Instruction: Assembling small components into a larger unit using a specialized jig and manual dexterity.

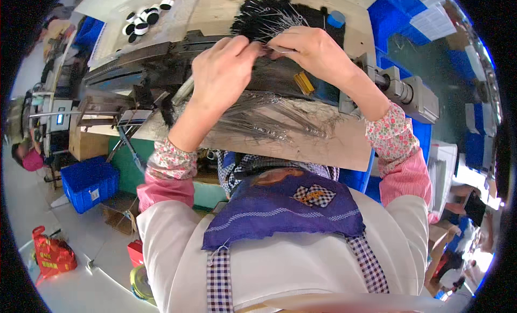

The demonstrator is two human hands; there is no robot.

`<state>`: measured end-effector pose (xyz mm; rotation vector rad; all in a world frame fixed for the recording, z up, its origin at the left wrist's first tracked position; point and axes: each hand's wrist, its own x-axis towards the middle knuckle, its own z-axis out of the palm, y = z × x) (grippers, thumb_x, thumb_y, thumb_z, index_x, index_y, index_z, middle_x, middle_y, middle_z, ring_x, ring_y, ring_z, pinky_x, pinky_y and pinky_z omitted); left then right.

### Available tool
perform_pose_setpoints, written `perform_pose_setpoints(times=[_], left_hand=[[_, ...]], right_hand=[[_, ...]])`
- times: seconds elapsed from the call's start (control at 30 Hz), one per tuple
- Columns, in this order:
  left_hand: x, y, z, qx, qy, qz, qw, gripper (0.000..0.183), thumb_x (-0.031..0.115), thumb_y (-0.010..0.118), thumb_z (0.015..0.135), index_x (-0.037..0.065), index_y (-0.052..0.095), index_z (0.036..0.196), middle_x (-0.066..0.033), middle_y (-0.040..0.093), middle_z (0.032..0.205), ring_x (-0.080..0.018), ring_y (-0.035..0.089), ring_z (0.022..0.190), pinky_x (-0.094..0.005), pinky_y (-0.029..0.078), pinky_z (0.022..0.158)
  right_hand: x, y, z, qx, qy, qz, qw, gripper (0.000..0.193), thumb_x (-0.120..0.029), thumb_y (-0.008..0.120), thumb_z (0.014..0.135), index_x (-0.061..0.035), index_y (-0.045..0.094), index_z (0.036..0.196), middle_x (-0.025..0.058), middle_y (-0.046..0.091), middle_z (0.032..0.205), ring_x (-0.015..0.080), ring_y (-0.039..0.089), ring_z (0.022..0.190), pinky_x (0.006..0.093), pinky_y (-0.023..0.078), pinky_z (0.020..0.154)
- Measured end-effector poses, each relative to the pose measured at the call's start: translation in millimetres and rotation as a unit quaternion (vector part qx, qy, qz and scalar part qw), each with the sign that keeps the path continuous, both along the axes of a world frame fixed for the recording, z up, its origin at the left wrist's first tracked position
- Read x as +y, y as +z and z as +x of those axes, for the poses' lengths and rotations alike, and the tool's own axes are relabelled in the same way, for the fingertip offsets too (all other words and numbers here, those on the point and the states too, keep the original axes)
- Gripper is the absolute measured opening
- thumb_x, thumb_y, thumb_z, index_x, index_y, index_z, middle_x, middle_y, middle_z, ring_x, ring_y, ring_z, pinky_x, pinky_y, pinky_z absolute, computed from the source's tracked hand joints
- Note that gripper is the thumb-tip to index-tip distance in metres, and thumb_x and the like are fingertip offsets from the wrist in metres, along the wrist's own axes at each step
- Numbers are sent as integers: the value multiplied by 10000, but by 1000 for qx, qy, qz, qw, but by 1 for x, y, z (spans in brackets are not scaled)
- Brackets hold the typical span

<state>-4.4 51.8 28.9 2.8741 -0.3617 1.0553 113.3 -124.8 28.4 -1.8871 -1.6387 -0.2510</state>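
Both my hands are raised over a dark machine at the far side of the table, fingertips close together. My left hand [223, 68] is closed in a pinch; what lies in its fingers is hidden. My right hand [312, 48] pinches a thin wire [287, 50], whose other end disappears between the fingertips. Just beyond them lies a heap of small black-bristled brushes [264, 16] with looped wire stems. Nearer me, loose bundles of thin metal wires [269, 116] are spread over the table's front part.
A yellow block [304, 83] lies right of my hands, and a blue round cap [336, 19] beyond it. Black-and-white rolls [142, 21] sit at the far left. A grey motor-like cylinder [412, 95] juts out at right. A blue crate [90, 183] stands on the floor at left.
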Motion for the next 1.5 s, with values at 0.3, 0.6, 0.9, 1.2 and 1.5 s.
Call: perform_pose_setpoints(times=[0.3,0.6,0.9,1.2,1.5], left_hand=[[-4,-57,-56,192,-159,-935,252,450,394,391,989,12,609,895,-31,552,630,-76,406,384,-199,286,356],[-22,-79,-39,182,7,-599,779,230,228,640,874,21,554,928,-38,562,625,-91,512,488,-237,376,418],[107,-110,-122,30,139,-856,497,330,291,559,941,-21,638,868,-27,538,566,-80,392,389,-237,273,353],[95,-118,-119,-90,105,-854,502,239,235,498,976,47,540,836,32,378,573,-50,316,443,-217,212,376],[-56,-10,-27,320,-217,-803,454,263,276,491,979,57,507,834,60,329,557,-39,272,408,-209,200,360]], right_hand=[[34,-16,3,89,-56,-20,994,187,-164,681,784,-2,663,876,133,658,826,322,626,758,377,497,676],[45,-14,-2,41,-85,-27,995,140,-177,635,774,-42,652,808,134,635,791,341,620,815,448,495,703],[-37,-40,-75,46,-250,-153,955,239,-91,602,838,-61,560,1072,161,613,936,391,608,830,445,512,685],[-51,-91,-20,92,-293,-182,934,202,-110,511,891,20,487,1044,244,566,999,405,611,851,484,502,727],[-55,-48,-53,-17,-114,-175,978,276,-76,554,792,-45,542,1065,147,541,1080,336,609,910,407,527,699]])
